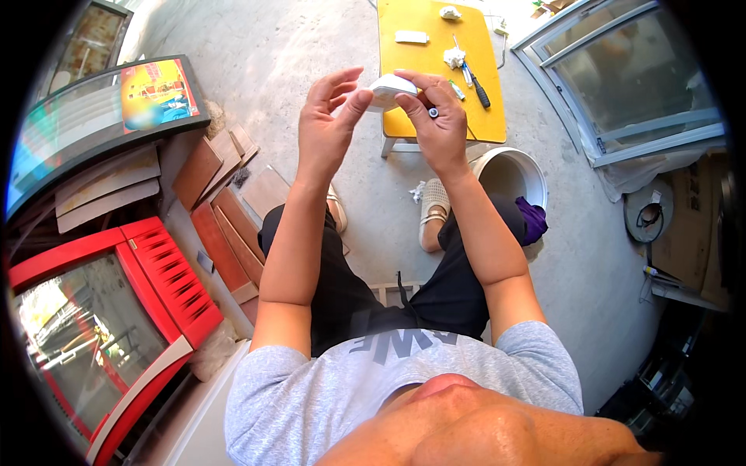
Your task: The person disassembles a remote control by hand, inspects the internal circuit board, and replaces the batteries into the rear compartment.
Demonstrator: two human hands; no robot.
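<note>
A small white plastic piece with a rounded edge is held up above the near left corner of the yellow table. My right hand pinches it between thumb and fingers. A small round dark-rimmed end shows at that hand's fingers; I cannot make out what it belongs to. My left hand is raised at the piece's left side, its fingers stretched apart and its thumb tip at the piece's edge. On the table lie a screwdriver with a dark handle, crumpled white tissue and a white rectangular piece.
A white bucket with a purple cloth stands by my right knee. Wooden boards and a red-framed glass cabinet are at left. A framed glass panel leans at far right. Tissue scraps lie on the floor.
</note>
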